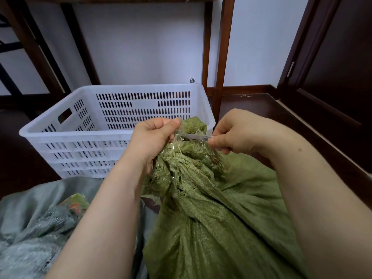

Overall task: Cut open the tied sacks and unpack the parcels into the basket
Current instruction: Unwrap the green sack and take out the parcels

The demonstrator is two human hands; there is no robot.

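A green woven sack (211,214) fills the lower middle, its neck bunched and wound with clear tape. My left hand (153,137) grips the bunched neck near its top. My right hand (235,135) holds a small blade (196,136), whose metal tip points left into the taped neck between my hands. A white perforated plastic basket (66,135) stands just behind the sack. What the basket holds is hidden by my hands and the sack.
A grey sack (30,224) lies at the lower left, with a green and orange patch showing on it. Dark wooden furniture legs (219,57) stand behind the basket against a white wall. A dark wooden door (332,67) stands at the right. The floor is dark wood.
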